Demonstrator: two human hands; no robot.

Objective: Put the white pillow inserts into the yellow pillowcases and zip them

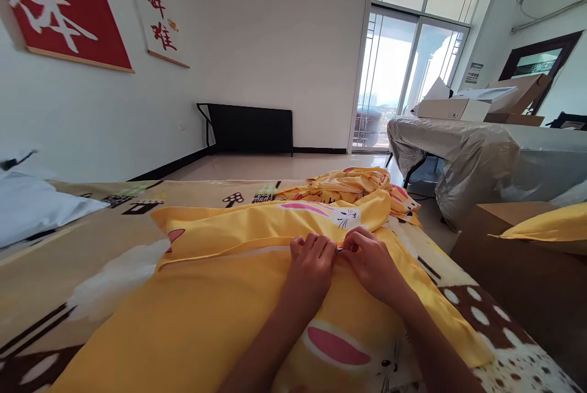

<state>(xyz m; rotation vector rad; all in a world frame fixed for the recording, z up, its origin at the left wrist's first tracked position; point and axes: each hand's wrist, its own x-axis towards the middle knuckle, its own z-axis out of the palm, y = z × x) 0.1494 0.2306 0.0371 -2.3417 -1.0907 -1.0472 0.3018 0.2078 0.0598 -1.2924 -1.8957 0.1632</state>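
Apparently works pale zip (263, 250) of yellow rabbit-printed cloth cover (215, 304), pinching it with right hand (370, 261), curling left hand (315, 260) (pinch unclear), likely needing tautness.

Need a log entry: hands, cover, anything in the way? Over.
Left hand, right hand pinching at seam. Yellow cover laid out. Bunched fabric beyond, not blocking.

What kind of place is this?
It looks like an indoor room, maybe in a home, though I can't be sure. A patterned blanket lies under the yellow cover, a red hanging with writing is on the wall, and there's a big glass door.
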